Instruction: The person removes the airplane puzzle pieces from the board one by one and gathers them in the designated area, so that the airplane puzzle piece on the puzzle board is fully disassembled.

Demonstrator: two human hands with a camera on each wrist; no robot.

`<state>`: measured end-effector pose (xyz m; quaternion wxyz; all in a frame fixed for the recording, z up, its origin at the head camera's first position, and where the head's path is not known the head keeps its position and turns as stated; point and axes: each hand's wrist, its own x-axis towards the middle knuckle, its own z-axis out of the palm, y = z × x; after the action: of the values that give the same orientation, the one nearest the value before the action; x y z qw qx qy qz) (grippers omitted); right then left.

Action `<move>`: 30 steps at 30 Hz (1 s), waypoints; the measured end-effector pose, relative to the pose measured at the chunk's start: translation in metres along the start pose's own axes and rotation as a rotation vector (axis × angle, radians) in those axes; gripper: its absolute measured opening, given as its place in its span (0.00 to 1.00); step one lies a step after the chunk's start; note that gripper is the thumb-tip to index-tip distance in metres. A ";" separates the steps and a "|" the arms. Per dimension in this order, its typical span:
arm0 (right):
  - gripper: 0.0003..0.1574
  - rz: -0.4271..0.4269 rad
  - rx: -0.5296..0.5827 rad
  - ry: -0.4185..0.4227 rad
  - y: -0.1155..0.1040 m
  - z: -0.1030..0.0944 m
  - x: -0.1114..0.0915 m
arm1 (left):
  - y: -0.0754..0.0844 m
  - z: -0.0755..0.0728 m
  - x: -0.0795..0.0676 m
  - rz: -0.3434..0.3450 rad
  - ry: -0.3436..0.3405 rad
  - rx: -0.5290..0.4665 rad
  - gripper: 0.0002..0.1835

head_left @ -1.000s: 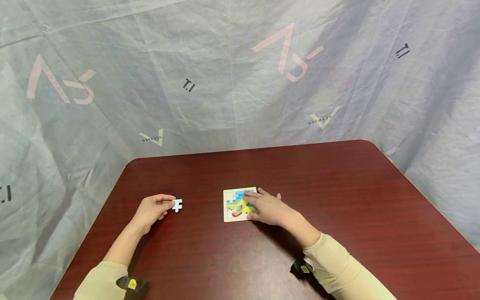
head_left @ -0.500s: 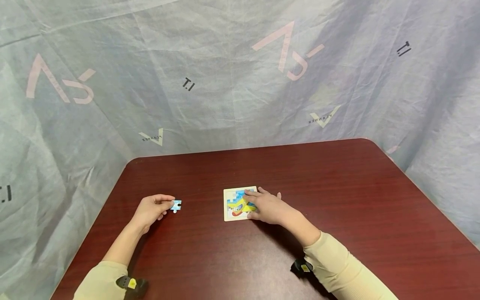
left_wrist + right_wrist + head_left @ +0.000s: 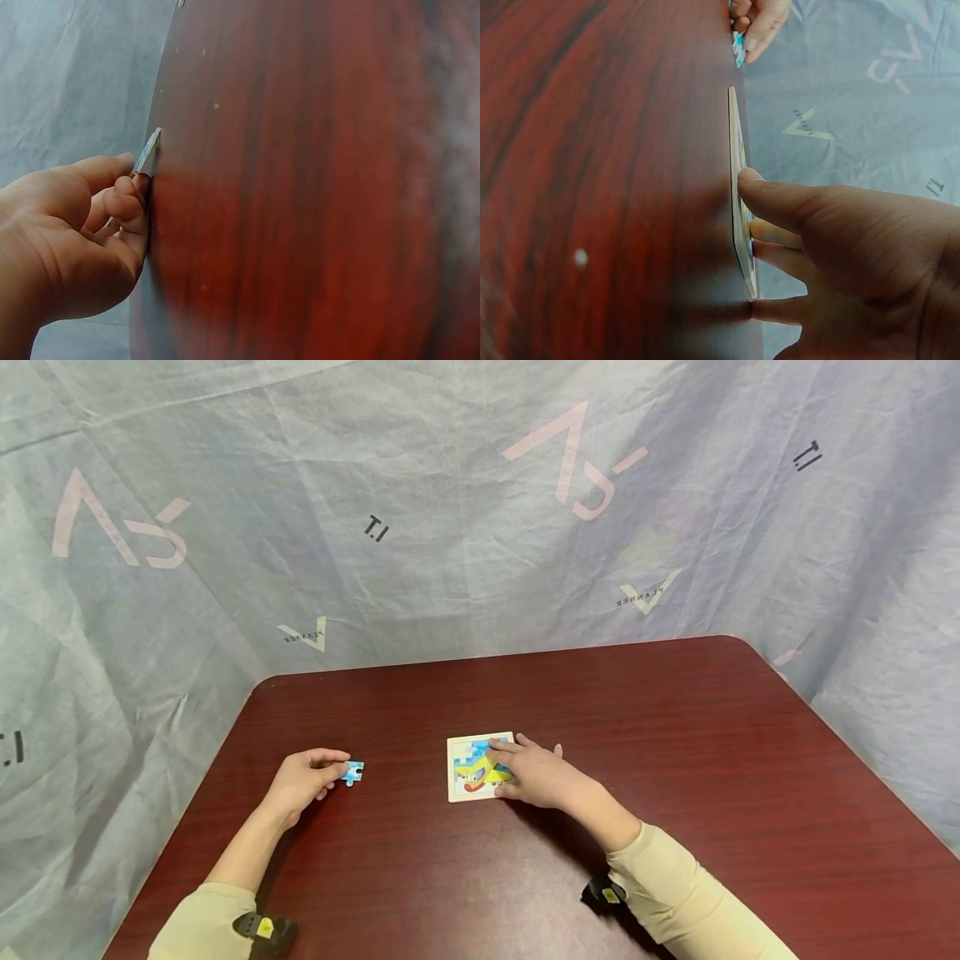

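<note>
My left hand [image 3: 300,781] pinches a small blue and white jigsaw piece [image 3: 352,771] between thumb and fingers, left of the puzzle. In the left wrist view this jigsaw piece [image 3: 148,154] appears nearly edge-on beyond the fingertips. A square, pale-framed jigsaw puzzle [image 3: 451,781] lies flat on the table, with a yellow, red and blue picture. Its upper left corner shows a pale, piece-shaped recess. My right hand [image 3: 542,777] rests on the puzzle's right side with fingers spread, hiding part of the picture. In the right wrist view, the thumb touches the puzzle frame [image 3: 733,157].
The dark red wooden table [image 3: 420,877] has rounded far corners. A grey printed cloth [image 3: 420,468] hangs behind it and along the sides. Black straps [image 3: 603,896] sit at both sleeves. In the right wrist view a small white speck [image 3: 580,257] lies on the tabletop.
The jigsaw piece has tilted in my left fingers, and its face turns from whitish to clearer blue. My right hand stays in place on the puzzle.
</note>
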<state>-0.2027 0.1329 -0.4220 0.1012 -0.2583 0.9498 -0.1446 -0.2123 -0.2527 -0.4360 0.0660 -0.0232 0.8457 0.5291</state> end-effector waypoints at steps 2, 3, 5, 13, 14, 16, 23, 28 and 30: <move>0.38 0.001 0.001 -0.001 0.000 0.000 0.000 | 0.000 0.000 0.000 0.000 0.003 -0.002 0.17; 0.38 0.002 0.001 -0.001 0.000 0.000 0.000 | 0.000 0.000 0.000 -0.001 0.004 -0.003 0.17; 0.38 0.003 0.002 -0.002 0.000 0.000 0.000 | 0.000 0.000 0.000 -0.002 0.006 -0.006 0.17; 0.39 0.007 0.004 0.004 0.001 0.001 -0.001 | -0.001 0.000 0.000 -0.006 0.008 -0.015 0.18; 0.39 0.008 0.004 0.005 0.000 0.001 -0.001 | 0.000 -0.001 0.000 -0.008 0.008 -0.018 0.18; 0.39 0.010 0.005 0.005 0.000 0.001 -0.001 | 0.000 -0.001 0.000 -0.012 0.011 -0.026 0.18; 0.41 0.014 0.028 0.009 0.000 0.001 -0.001 | 0.010 0.005 -0.004 0.013 -0.001 -0.052 0.19; 0.45 0.028 0.062 0.033 0.001 0.002 -0.001 | 0.021 0.014 -0.005 0.052 -0.035 -0.062 0.19; 0.43 0.024 0.055 0.030 0.001 0.002 0.000 | 0.025 0.018 -0.005 0.065 -0.049 -0.064 0.18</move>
<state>-0.2024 0.1330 -0.4242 0.0956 -0.2418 0.9499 -0.1734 -0.2079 -0.2255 -0.4212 0.0687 0.0149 0.8269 0.5580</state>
